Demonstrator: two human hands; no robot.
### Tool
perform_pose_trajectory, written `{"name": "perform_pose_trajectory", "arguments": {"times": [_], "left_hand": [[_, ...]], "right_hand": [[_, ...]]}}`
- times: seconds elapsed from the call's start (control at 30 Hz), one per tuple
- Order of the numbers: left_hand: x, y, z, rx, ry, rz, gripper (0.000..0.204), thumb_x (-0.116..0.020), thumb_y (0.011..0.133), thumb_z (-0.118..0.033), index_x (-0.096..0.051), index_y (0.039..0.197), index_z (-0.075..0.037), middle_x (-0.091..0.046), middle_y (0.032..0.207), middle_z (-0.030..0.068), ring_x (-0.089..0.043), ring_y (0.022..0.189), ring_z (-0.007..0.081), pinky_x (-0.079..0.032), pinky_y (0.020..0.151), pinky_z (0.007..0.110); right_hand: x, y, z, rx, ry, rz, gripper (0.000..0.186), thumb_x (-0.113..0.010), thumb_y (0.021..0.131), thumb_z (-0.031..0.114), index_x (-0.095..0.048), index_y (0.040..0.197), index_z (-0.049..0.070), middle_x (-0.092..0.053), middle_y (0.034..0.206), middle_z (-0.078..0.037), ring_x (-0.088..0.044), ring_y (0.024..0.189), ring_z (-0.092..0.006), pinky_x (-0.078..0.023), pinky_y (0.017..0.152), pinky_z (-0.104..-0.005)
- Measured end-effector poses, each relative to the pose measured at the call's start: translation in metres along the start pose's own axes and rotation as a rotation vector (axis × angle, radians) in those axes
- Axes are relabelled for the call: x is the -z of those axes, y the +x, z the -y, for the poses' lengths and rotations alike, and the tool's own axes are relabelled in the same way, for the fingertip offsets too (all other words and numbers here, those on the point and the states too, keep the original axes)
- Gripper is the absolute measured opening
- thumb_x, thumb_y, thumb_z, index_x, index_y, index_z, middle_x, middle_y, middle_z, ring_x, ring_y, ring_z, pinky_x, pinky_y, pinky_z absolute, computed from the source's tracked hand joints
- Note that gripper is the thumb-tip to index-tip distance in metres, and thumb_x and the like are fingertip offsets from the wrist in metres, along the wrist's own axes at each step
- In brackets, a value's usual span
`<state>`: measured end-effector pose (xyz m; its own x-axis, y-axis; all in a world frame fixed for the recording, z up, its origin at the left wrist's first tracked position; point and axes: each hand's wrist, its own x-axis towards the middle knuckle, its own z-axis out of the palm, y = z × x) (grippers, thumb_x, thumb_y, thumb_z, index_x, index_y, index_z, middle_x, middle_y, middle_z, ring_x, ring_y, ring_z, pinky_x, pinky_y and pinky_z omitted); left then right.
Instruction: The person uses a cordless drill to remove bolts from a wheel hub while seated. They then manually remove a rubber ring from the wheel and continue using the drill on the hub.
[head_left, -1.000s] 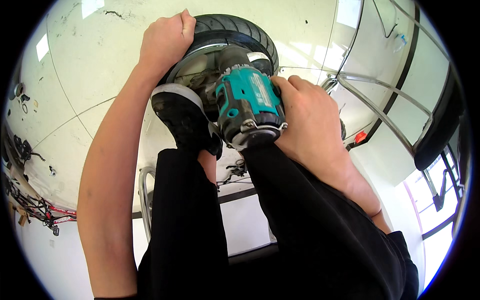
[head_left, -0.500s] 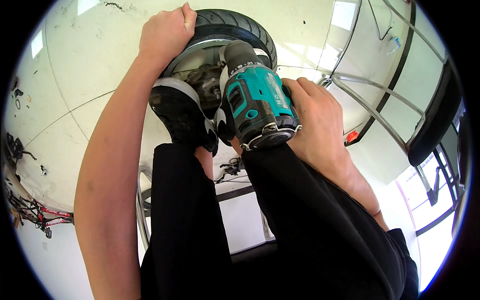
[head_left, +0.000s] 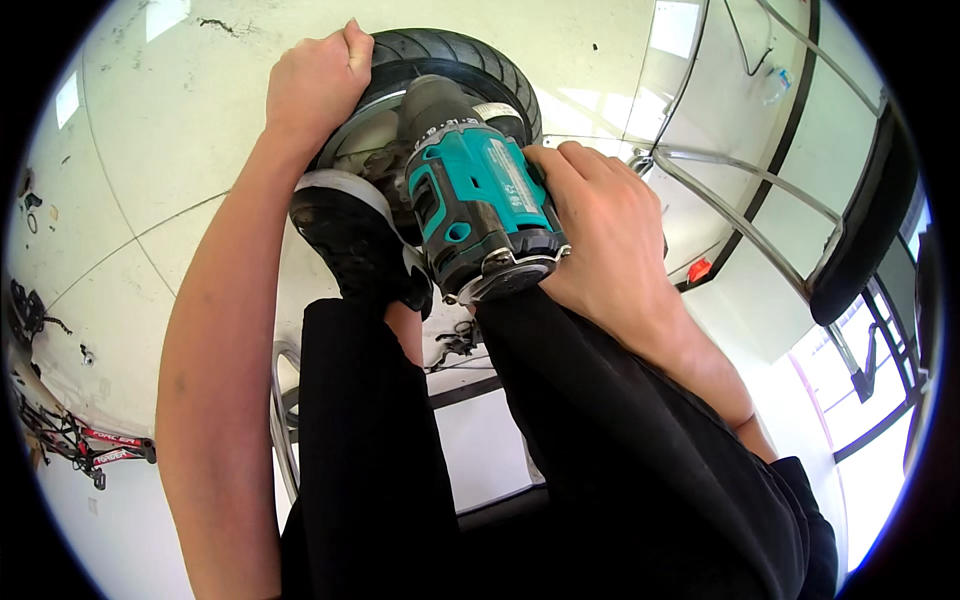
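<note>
Gripping at two points: left hand (head_left: 320, 85) is closed on the left edge of one black rubber tyre (head_left: 460, 48) with grooved tread; right hand (head_left: 605, 210) is wrapped at the right side of one teal-and-black power drill (head_left: 490, 185), fingertips hidden from me. Tyre and rim count as one wheel, beyond the feet on the pale tiled floor (head_left: 150, 120). Drill sits over the wheel's near part, chuck pointing away from the person; whether its tip touches, I cannot tell. One black shoe with a white edge (head_left: 350, 235) shows clearly, close against the wheel's near left side. To the right: one black-padded seat (head_left: 870, 220) on chrome tubing, one small red object (head_left: 698, 270). Lower left: one red-and-black bicycle frame (head_left: 110, 445).
</note>
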<state>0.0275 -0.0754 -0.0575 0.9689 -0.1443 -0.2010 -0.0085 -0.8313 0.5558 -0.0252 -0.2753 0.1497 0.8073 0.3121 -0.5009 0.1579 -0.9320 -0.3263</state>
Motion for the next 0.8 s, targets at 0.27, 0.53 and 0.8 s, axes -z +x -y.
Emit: {"name": "perform_pose_trajectory", "arguments": {"times": [0.27,0.53,0.8], "left_hand": [[-0.001,-0.002,-0.001,-0.008,-0.001,-0.016,0.05,-0.039,0.096,-0.031,-0.069,0.069,-0.002,-0.061,0.058,0.0215,-0.062,0.055,0.0405,-0.052,0.056,0.048],[-0.003,-0.002,-0.004,-0.013,-0.014,-0.053,0.046,-0.042,0.095,-0.029,-0.068,0.067,-0.002,-0.059,0.055,0.0211,-0.06,0.051,0.0397,-0.051,0.052,0.047],[0.0,-0.002,-0.003,-0.01,-0.032,-0.072,0.045,-0.044,0.094,-0.028,-0.067,0.066,-0.002,-0.059,0.054,0.0206,-0.06,0.05,0.0389,-0.051,0.051,0.047]], "right_hand": [[0.006,0.002,0.004,-0.023,0.009,0.013,0.034,-0.069,0.061,0.009,-0.061,0.094,0.002,-0.059,0.079,-0.013,-0.061,0.078,-0.0319,-0.048,0.071,-0.0401],[0.016,0.012,0.003,-0.035,0.06,-0.002,0.039,-0.075,0.063,0.024,-0.064,0.093,0.001,-0.061,0.078,-0.012,-0.063,0.076,-0.0317,-0.05,0.067,-0.0407],[0.027,0.028,0.016,-0.096,-0.021,0.123,0.034,-0.073,0.063,0.024,-0.063,0.082,-0.001,-0.063,0.071,-0.017,-0.064,0.068,-0.0359,-0.051,0.062,-0.0438]]}}
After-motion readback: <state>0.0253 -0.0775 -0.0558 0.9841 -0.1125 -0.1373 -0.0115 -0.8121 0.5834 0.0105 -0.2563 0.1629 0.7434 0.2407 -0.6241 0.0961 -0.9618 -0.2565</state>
